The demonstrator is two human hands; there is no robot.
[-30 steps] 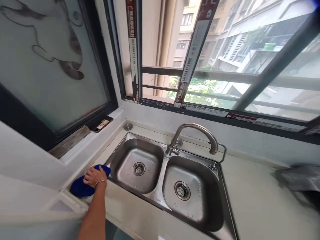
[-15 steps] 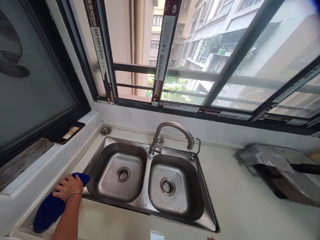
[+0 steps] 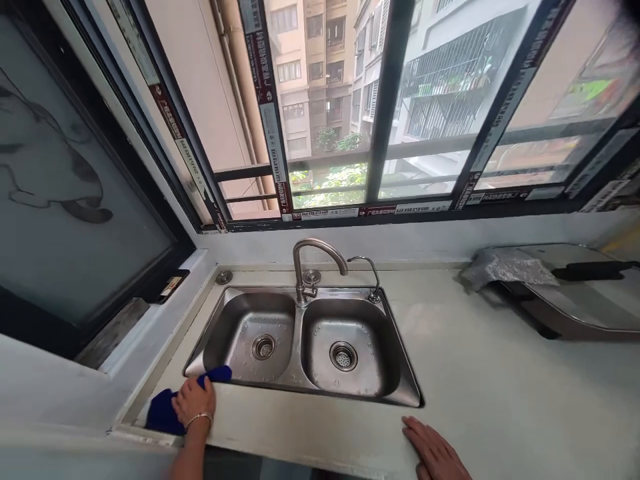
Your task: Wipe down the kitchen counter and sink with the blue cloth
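Observation:
My left hand (image 3: pixel 194 403) presses down on a dark blue cloth (image 3: pixel 164 412), its fingers curled over the middle. The cloth lies on the pale countertop (image 3: pixel 300 417) at the front left corner of the sink, and one end reaches over the sink's rim. A bracelet circles my left wrist. At the lower right my right hand (image 3: pixel 434 450) rests on the countertop with fingers stretched out, holding nothing. Between and beyond the hands sits a steel double-bowl sink (image 3: pixel 299 347), with water drops in both bowls.
A curved faucet (image 3: pixel 320 245) rises behind the sink, with a thin second spout (image 3: pixel 370 267) to its right. A lidded pan-like appliance (image 3: pixel 575 300) with plastic wrap (image 3: pixel 510 268) stands at the right. Windows line the back; a phone-like dark object (image 3: pixel 173 285) lies on the left ledge.
My left hand and the cloth have moved along the countertop toward the sink's front edge. My right hand has come further into view. The camera view has shifted.

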